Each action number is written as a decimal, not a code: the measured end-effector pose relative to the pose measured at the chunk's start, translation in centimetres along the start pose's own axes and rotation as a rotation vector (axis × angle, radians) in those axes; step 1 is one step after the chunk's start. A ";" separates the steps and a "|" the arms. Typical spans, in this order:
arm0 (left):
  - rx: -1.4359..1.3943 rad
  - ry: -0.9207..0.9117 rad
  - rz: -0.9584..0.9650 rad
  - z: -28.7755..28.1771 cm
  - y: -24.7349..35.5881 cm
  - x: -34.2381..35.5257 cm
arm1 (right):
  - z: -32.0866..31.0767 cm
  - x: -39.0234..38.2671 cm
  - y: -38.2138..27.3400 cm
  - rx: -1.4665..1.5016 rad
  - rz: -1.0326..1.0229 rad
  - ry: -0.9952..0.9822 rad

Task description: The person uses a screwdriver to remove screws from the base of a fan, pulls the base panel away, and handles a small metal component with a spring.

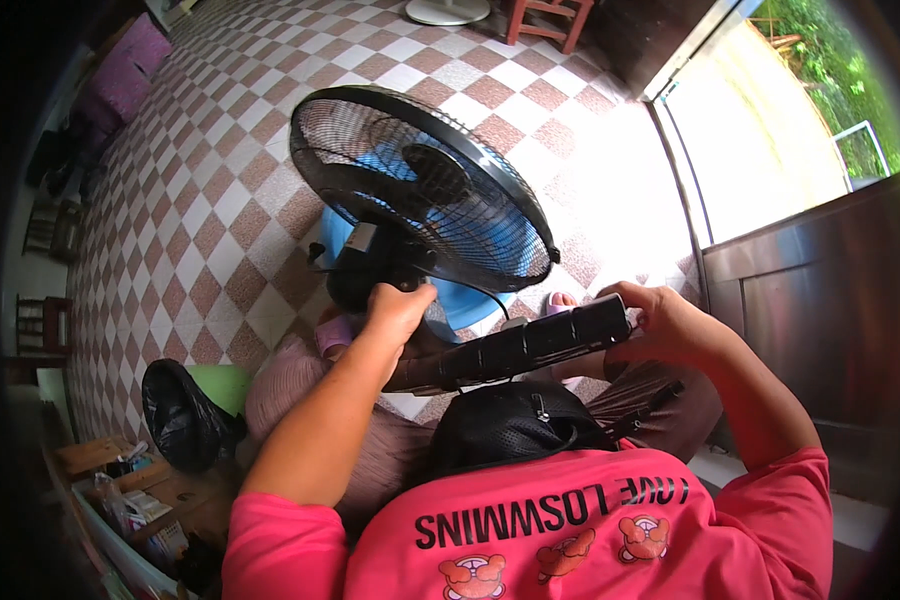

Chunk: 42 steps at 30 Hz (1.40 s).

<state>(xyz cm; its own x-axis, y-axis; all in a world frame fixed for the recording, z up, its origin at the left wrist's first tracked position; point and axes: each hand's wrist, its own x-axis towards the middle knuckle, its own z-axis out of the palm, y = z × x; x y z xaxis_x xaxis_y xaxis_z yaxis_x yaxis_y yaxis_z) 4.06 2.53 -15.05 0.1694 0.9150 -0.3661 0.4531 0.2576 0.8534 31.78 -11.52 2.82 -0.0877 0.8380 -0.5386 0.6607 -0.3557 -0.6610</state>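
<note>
A black electric fan (420, 185) with a round wire grille tilts over the floor in front of me, its grille facing away to the upper right. My left hand (400, 315) is closed around the fan's neck, just below the motor housing. Across my lap lies a long black ribbed box-like part (530, 345); whether it joins the fan is hidden. My right hand (660, 320) grips its right end, thumb and fingers around the edge. A thin dark cord curves down from the fan toward this part. A light blue plastic thing (460, 305) shows beneath the fan.
A black bag-lined bin (185, 415) stands at my left, beside a box of small items (155, 490). A black pouch (520, 425) rests at my waist. Dark wooden panels (820, 320) and a bright doorway are on the right. A red stool (548, 22) stands at the far side.
</note>
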 end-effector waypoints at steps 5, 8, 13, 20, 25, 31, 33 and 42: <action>0.107 -0.002 -0.069 -0.2 0.9 -0.1 | 0.0 0.7 1.2 -0.012 -0.004 -0.043; 0.136 0.037 -0.158 -0.1 1.7 -0.6 | 0.5 1.3 2.6 0.087 -0.095 -0.048; 0.185 0.066 -0.088 0.5 0.7 -0.1 | -0.3 1.7 3.2 -0.267 -0.164 -0.063; 0.140 0.024 -0.089 0.4 -0.1 0.0 | -6.1 3.4 -0.3 0.312 -0.227 0.212; 0.123 0.007 -0.056 0.6 0.2 0.1 | -3.6 6.9 -3.0 0.618 -0.497 0.181; 0.150 0.002 -0.049 0.4 0.5 0.2 | -2.0 9.5 -2.5 0.576 -0.534 0.114; 0.142 0.005 -0.034 0.3 0.6 0.2 | -1.6 9.7 -2.7 0.554 -0.497 0.124; 0.172 -0.035 -0.110 0.1 0.6 0.6 | -0.9 10.2 -2.5 0.447 -0.433 0.145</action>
<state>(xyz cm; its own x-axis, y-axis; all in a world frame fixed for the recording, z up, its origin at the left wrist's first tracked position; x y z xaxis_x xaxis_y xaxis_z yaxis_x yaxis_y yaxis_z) 4.54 3.21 -14.77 0.1393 0.8722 -0.4688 0.6130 0.2959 0.7326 29.86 -1.67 -0.56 -0.1544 0.9809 -0.1184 0.2109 -0.0844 -0.9739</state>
